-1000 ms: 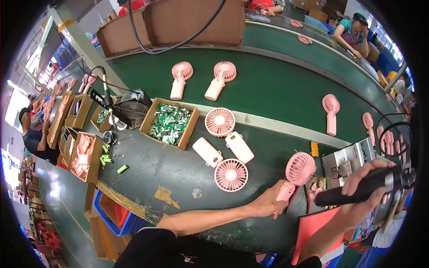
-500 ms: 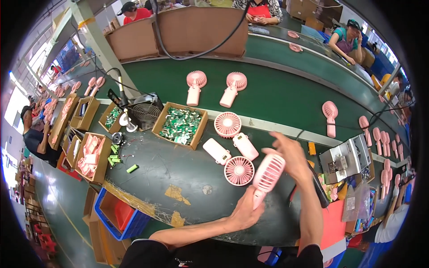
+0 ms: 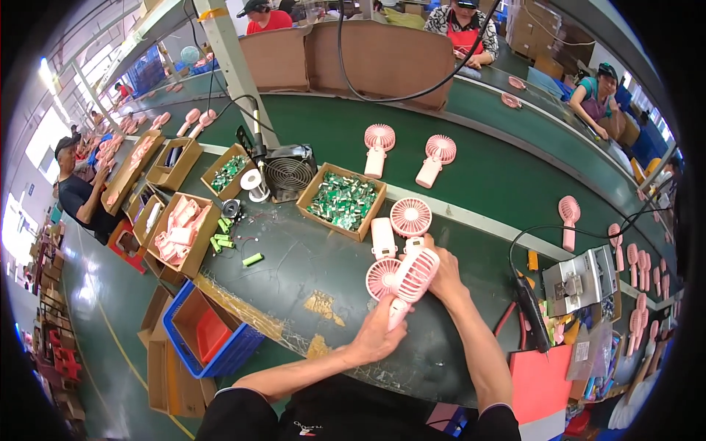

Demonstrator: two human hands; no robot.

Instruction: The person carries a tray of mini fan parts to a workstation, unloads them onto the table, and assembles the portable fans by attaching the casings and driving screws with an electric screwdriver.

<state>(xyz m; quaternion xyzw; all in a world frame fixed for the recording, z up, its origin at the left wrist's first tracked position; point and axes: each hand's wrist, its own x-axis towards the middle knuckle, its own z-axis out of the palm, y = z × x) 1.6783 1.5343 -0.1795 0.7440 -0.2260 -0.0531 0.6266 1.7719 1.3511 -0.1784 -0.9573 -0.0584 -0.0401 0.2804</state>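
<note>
My left hand is closed round the handle of a pink handheld fan, its slatted head tilted up to the right. Just beyond it, my right hand has its fingers closed at the handle of a second pink fan on the bench. The raised fan head hides some of those fingers. A third pink fan lies alongside, its round head nearest me and partly covered by the fan in my left hand.
Beyond the bench, a green conveyor carries several pink fans. A box of green circuit boards, a solder spool and green battery cells sit left. A soldering iron and metal holder stand right. Co-workers sit farther off.
My right hand has come down and inward to the far fan's handle. My left hand has brought its fan over the near fan's head. The whole view has turned.
</note>
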